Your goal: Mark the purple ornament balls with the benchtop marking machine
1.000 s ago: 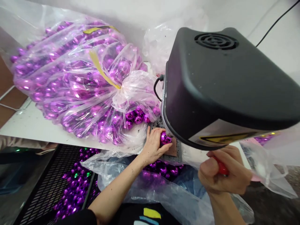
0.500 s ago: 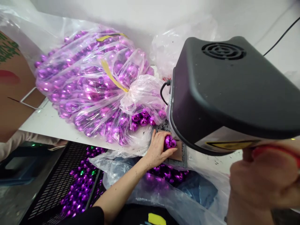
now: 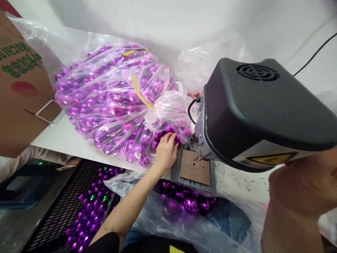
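Note:
My left hand (image 3: 166,151) reaches into loose purple mirror-faceted balls (image 3: 159,135) at the tied neck of a clear plastic bag (image 3: 113,102). Its fingers curl down over a ball there, which they partly hide. My right hand (image 3: 297,186) is closed at the side of a black-housed bench machine (image 3: 268,102) that looks like a small drill press; a sliver of red handle shows by it, and the housing hides some fingers. On the slotted grey base (image 3: 175,172) lies a brown board (image 3: 195,168) with a small hole and no ball on it.
An open clear bag (image 3: 158,218) with purple balls hangs below the table edge. A black crate (image 3: 50,207) of purple and a few green balls stands lower left, near another person's sleeve (image 3: 26,158). A cardboard box (image 3: 23,105) is at left; dark specks dot the table.
My left hand has left the board and moved up-left to the loose balls. The ball it held there is off the board. My right hand stays beside the machine; the view has shifted slightly.

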A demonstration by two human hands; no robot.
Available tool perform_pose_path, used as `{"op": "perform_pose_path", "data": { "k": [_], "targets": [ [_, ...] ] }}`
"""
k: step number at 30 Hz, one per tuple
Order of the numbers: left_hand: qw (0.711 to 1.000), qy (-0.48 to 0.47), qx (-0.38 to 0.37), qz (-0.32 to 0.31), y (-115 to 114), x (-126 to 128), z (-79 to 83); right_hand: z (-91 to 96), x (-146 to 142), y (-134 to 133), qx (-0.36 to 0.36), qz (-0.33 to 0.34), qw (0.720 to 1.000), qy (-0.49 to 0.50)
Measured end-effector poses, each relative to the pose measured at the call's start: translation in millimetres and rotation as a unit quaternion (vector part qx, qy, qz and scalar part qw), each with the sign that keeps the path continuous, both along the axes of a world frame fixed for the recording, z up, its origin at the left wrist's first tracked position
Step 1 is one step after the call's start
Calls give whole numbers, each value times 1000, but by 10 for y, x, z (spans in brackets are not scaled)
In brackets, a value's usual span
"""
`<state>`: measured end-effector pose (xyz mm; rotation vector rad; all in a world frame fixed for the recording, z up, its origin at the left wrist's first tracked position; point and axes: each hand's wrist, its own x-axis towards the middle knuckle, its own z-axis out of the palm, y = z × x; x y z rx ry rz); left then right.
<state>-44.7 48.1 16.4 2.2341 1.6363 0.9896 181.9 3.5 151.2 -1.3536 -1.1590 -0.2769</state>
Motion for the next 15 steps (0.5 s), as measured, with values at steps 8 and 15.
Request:
{"op": "perform_pose_path", "data": {
  "k": [8,15],
  "targets": [
    [995,92,-50,0,346,72,-55,161,62,317,-3,27,999,-20],
    [906,-363,-209,-57,-54,-286,193,172,46,370,4,56,998,-9]
  ]
}}
